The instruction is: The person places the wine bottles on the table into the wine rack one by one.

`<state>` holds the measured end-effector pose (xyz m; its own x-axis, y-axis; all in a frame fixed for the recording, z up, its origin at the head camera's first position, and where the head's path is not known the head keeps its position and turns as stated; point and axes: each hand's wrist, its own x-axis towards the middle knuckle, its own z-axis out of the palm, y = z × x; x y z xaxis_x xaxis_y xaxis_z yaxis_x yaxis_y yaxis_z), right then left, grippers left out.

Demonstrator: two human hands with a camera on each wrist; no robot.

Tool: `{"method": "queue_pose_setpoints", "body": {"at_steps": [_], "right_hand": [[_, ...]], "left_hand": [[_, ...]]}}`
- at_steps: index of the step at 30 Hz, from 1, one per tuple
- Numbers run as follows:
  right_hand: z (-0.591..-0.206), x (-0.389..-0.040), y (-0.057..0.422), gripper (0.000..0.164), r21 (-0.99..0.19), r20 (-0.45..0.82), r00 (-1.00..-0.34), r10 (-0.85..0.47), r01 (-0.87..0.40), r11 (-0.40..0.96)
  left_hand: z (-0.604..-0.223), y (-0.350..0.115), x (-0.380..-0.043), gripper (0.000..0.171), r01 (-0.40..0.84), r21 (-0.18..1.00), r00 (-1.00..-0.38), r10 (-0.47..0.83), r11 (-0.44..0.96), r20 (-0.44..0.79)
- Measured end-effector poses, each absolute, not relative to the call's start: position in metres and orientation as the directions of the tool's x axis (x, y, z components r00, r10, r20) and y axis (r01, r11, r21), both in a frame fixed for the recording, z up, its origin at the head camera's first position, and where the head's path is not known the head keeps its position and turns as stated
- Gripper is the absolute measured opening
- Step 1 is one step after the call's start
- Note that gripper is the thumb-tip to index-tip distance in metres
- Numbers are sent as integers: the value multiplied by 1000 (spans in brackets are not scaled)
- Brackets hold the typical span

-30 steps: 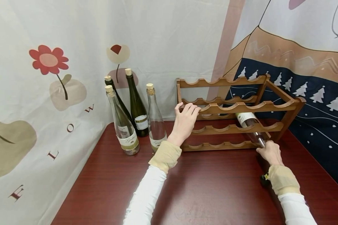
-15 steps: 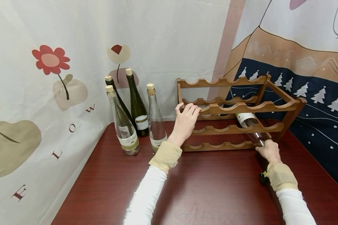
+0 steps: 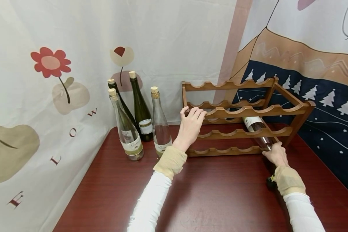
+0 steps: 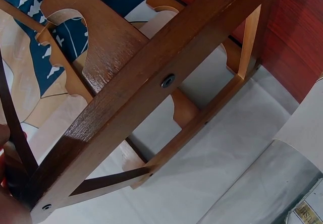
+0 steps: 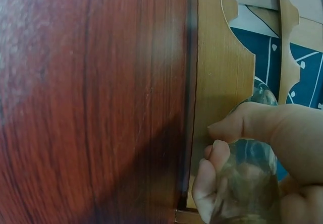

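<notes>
Inside the brown scalloped wooden rack (image 3: 249, 111), right end, lies 1 white-labelled clear glass bottle (image 3: 253, 122); right hand (image 3: 276, 155) has fingers clamped round its near end. Left hand (image 3: 190, 125): fingers curled over rack's top-left rail.

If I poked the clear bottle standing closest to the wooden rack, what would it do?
The clear bottle would probably tip if poked up high, because it's tall with a long, thin neck. Its round sides mean it might roll once it's down. It looks like shiny glass, so it could be slippery and may break.
</notes>
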<state>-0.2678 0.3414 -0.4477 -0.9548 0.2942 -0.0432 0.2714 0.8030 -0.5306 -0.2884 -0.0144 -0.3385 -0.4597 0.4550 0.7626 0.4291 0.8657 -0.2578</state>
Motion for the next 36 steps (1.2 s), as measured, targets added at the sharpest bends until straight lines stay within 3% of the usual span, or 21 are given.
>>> {"method": "queue_pose_setpoints", "body": {"at_steps": [18,25,36], "right_hand": [[-441,-262,344,83,-446,-110,-977,182,212,870],[-443,-248,343,61,-391,-39,-978,204,203,898],[-443,-234,343,56,-347,-2,-970,243,229,909]], "left_hand": [[-340,-14,-291,16,430,-265,-431,454,863,780],[-341,-15,-291,17,425,-262,-441,451,866,775],[-340,-14,-290,16,430,-258,-425,446,865,788]]}}
